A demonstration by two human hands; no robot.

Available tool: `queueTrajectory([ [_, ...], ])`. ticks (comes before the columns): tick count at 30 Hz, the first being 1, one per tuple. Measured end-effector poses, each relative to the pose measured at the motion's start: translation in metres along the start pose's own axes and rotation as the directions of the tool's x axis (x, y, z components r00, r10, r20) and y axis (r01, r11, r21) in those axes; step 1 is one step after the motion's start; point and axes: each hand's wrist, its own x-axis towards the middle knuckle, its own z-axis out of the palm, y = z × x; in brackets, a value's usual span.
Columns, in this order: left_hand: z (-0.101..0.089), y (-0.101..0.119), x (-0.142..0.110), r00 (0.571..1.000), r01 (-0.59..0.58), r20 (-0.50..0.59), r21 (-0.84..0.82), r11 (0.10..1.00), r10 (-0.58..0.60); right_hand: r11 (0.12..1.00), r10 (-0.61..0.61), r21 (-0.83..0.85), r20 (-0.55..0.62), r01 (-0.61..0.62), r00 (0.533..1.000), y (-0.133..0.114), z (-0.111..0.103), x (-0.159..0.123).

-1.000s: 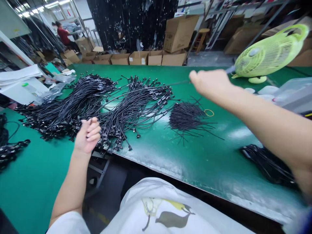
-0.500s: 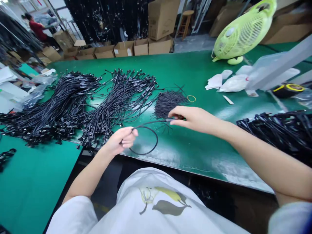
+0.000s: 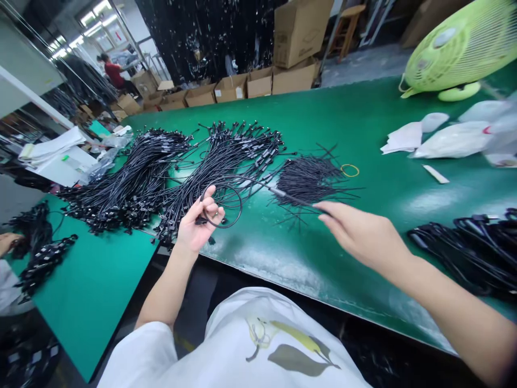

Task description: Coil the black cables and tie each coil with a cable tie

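One black cable (image 3: 278, 191) loops above the green surface (image 3: 363, 129) in the head view: our left hand (image 3: 198, 222), loosely curled, grips its coiled part, while our right hand (image 3: 357, 231) pinches the straight end between thumb and fingers, near the pile of thin black strands (image 3: 302, 179).

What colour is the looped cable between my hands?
The cable is black, best seen in the head view.

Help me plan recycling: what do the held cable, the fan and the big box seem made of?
Cable: probably a rubbery or soft plastic jacket, dark and smooth, since it bends into a round loop.
Fan: likely moulded plastic, satin green, with thin grille bars.
Big box: cardboard, matt brown, with straight folded edges.
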Motion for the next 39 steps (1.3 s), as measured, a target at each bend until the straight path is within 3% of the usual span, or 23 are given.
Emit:
queueTrajectory([
  [3, 0.005, -0.024, 0.005, 0.996, -0.057, 0.089, 0.293, 0.955, 0.032, 0.934, -0.326, -0.112, 0.112, 0.338, 0.939, -0.033, 0.002, -0.008],
  [5, 0.010, -0.044, 0.003, 0.979, -0.116, 0.205, 0.503, 0.857, 0.013, 0.882, -0.465, 0.031, 0.226, 0.471, 0.856, -0.053, 0.001, -0.005],
  [6, 0.013, -0.054, 0.000, 0.962, -0.144, 0.273, 0.599, 0.788, -0.031, 0.871, -0.491, 0.123, 0.248, 0.476, 0.835, -0.060, 0.000, -0.001],
  [8, 0.017, -0.071, -0.007, 0.914, -0.180, 0.370, 0.738, 0.650, -0.166, 0.884, -0.442, 0.284, 0.245, 0.371, 0.863, -0.066, -0.001, 0.012],
  [10, 0.018, -0.081, -0.012, 0.878, -0.164, 0.395, 0.778, 0.606, -0.269, 0.899, -0.281, 0.392, 0.168, 0.198, 0.945, -0.064, 0.002, 0.026],
  [12, 0.019, -0.084, -0.013, 0.884, -0.103, 0.386, 0.709, 0.698, -0.263, 0.872, -0.087, 0.486, 0.021, 0.066, 0.996, -0.060, 0.011, 0.034],
  [13, 0.020, -0.085, -0.012, 0.901, -0.069, 0.367, 0.646, 0.760, -0.230, 0.838, 0.007, 0.545, -0.058, 0.026, 0.998, -0.059, 0.018, 0.036],
  [15, 0.021, -0.088, -0.007, 0.947, -0.036, 0.290, 0.520, 0.853, -0.137, 0.705, 0.174, 0.707, -0.099, -0.054, 0.980, -0.061, 0.035, 0.034],
  [17, 0.022, -0.095, -0.003, 0.976, -0.003, 0.194, 0.451, 0.893, -0.095, 0.464, 0.323, 0.868, 0.020, -0.177, 0.946, -0.067, 0.052, 0.030],
  [20, 0.021, -0.110, 0.000, 0.968, 0.159, 0.123, 0.381, 0.911, -0.221, 0.104, 0.486, 0.958, 0.185, -0.266, 0.854, -0.076, 0.066, 0.025],
  [22, 0.020, -0.117, 0.000, 0.955, 0.236, 0.106, 0.290, 0.928, -0.276, -0.073, 0.506, 0.963, 0.258, -0.258, 0.823, -0.080, 0.068, 0.025],
  [25, 0.020, -0.119, 0.001, 0.974, 0.216, 0.050, 0.106, 0.971, -0.222, -0.274, 0.408, 0.920, 0.375, -0.280, 0.833, -0.083, 0.068, 0.026],
  [28, 0.021, -0.116, 0.001, 0.962, 0.271, 0.022, -0.007, 0.962, -0.271, -0.313, 0.440, 0.920, 0.359, -0.235, 0.823, -0.086, 0.072, 0.023],
  [31, 0.021, -0.117, -0.004, 0.937, 0.344, 0.057, -0.001, 0.939, -0.344, -0.307, 0.520, 0.935, 0.321, -0.178, 0.792, -0.087, 0.078, 0.020],
  [36, 0.013, -0.122, -0.012, 0.943, 0.314, 0.046, 0.207, 0.927, -0.330, -0.280, 0.526, 0.942, 0.310, -0.183, 0.792, -0.089, 0.080, 0.020],
  [39, 0.007, -0.121, -0.012, 0.937, 0.245, 0.138, 0.399, 0.884, -0.322, -0.210, 0.547, 0.971, 0.216, -0.116, 0.809, -0.094, 0.077, 0.022],
])
